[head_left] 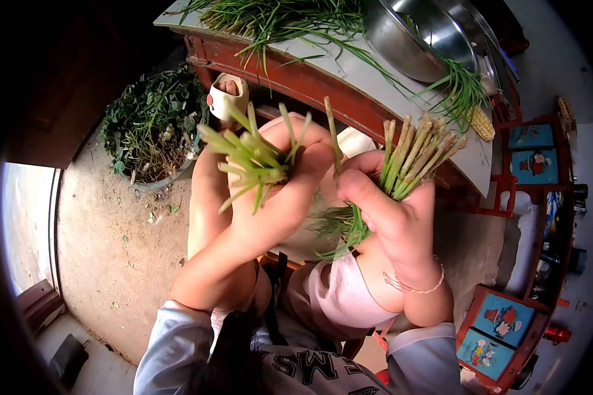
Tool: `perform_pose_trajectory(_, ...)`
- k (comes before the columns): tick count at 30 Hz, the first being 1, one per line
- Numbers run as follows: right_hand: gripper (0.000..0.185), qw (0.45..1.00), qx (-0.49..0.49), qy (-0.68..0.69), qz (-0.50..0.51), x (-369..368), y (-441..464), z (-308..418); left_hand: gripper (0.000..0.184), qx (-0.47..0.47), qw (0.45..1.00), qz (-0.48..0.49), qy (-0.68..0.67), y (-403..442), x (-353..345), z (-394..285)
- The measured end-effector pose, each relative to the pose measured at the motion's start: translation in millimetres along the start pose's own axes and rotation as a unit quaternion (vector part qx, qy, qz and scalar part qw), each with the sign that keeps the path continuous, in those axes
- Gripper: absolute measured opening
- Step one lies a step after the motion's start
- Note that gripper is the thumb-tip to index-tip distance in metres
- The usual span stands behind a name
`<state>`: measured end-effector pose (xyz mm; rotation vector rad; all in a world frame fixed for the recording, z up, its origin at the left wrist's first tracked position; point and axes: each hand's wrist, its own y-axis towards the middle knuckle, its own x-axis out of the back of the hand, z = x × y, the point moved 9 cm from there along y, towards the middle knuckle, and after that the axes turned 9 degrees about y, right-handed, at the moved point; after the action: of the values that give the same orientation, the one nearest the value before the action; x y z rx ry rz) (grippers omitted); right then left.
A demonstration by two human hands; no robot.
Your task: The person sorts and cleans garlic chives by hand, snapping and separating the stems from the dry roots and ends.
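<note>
My left hand [277, 191] is wrapped round a bunch of chives [254, 161] with pale green, clean-looking stalk ends pointing up. My right hand [395, 210] is closed on a second bunch of chives [408, 155], whose ends are brown and dry. Leafy tops of this bunch hang below, towards my lap. Between the hands a single stalk [331, 128] stands up, at the fingertips of both; which hand grips it I cannot tell. Both hands are above my knees, close together.
Ahead, a red-sided table [290, 85] bears loose chives [283, 26], a steel bowl [402, 46] and a corn cob [482, 124]. A basin of leafy scraps [155, 128] stands on the floor at left. Red cabinets [501, 322] line the right side.
</note>
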<state>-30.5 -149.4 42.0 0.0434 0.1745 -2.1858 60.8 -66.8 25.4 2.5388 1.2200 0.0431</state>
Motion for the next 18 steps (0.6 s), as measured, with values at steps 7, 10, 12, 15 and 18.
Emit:
perform_pose_trajectory(7, 0.009, 1.000, -0.022, 0.005, -0.004, -1, -1, -1, 0.007, 0.004, 1.000, -0.008, 0.008, -2, 0, 2)
perform_pose_trajectory(10, 0.009, 1.000, -0.022, 0.003, -0.007, -1, -1, -1, 0.006, 0.033, 0.997, -0.071, -0.022, -2, 12, 5)
perform_pose_trajectory(12, 0.009, 1.000, -0.023, 0.018, -0.007, -2, -1, -2, 0.007, 0.018, 0.994, -0.106, -0.009, 3, 23, 10)
perform_pose_trajectory(15, 0.011, 1.000, -0.010, 0.017, -0.005, -2, -1, -4, 0.009, 0.031, 0.987, -0.157, -0.035, 9, 41, 24)
perform_pose_trajectory(18, 0.012, 1.000, 0.007, -0.002, -0.009, 0, -2, -2, 0.010, 0.058, 0.971, -0.227, -0.038, 12, 60, 32)
